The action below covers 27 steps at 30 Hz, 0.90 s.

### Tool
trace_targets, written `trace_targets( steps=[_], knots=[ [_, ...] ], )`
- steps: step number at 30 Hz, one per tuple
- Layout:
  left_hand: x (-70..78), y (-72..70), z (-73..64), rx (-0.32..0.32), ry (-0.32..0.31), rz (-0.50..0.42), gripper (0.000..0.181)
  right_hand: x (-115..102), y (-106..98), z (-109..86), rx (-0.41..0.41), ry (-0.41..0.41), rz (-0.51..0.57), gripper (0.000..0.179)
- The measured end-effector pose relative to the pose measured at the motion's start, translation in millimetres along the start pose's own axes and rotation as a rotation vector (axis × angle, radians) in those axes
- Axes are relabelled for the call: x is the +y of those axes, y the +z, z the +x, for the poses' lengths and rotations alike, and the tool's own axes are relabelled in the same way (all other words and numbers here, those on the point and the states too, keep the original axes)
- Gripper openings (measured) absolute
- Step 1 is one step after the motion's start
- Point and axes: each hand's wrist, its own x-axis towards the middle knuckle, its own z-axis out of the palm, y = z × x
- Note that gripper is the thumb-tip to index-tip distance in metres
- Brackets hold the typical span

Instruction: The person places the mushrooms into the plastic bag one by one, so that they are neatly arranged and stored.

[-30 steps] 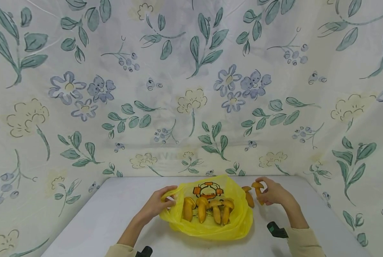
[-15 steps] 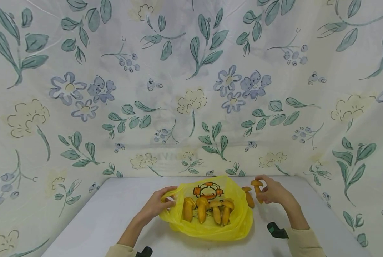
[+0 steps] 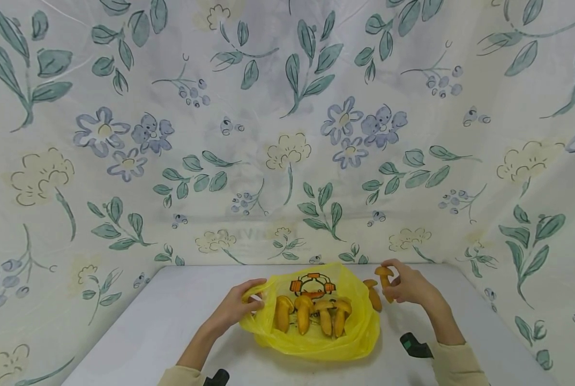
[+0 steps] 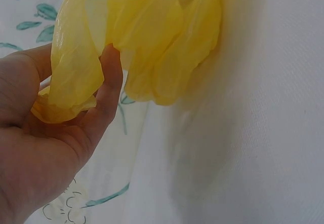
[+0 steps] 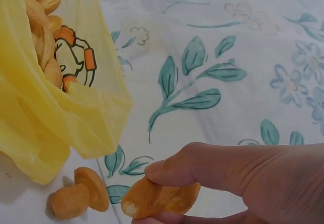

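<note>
A yellow plastic bag (image 3: 316,351) lies open in the middle of the table, with several orange-brown mushrooms (image 3: 304,316) showing inside. At its left side my left hand (image 3: 234,308) grips the bag's handle; in the left wrist view the yellow film (image 4: 76,72) passes between thumb and fingers. My right hand (image 3: 412,287), to the right of the bag, pinches a mushroom (image 3: 384,272) by its stem, cap up. In the right wrist view the thumb lies across this mushroom (image 5: 147,201). Another mushroom (image 3: 374,297) lies on the table between the bag and my right hand.
The white table (image 3: 142,321) ends at the back and sides against a hanging cloth (image 3: 287,134) printed with leaves and flowers. Dark wrist-worn devices (image 3: 416,346) sit at both forearms. Printed on the bag is an orange and black cartoon (image 3: 312,286).
My right hand has moved slightly away from me and to the left with the mushroom, rising a little in the view. The left hand, the bag and the other mushrooms stay put.
</note>
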Motion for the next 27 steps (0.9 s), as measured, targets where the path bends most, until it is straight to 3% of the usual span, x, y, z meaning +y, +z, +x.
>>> trace_targets(
  steps=[27],
  knots=[
    [0.7, -0.4, -0.6, -0.003, 0.004, -0.007, 0.056, -12.0, 7.0, -0.3, 0.014, -0.036, -0.022, 0.062]
  ],
)
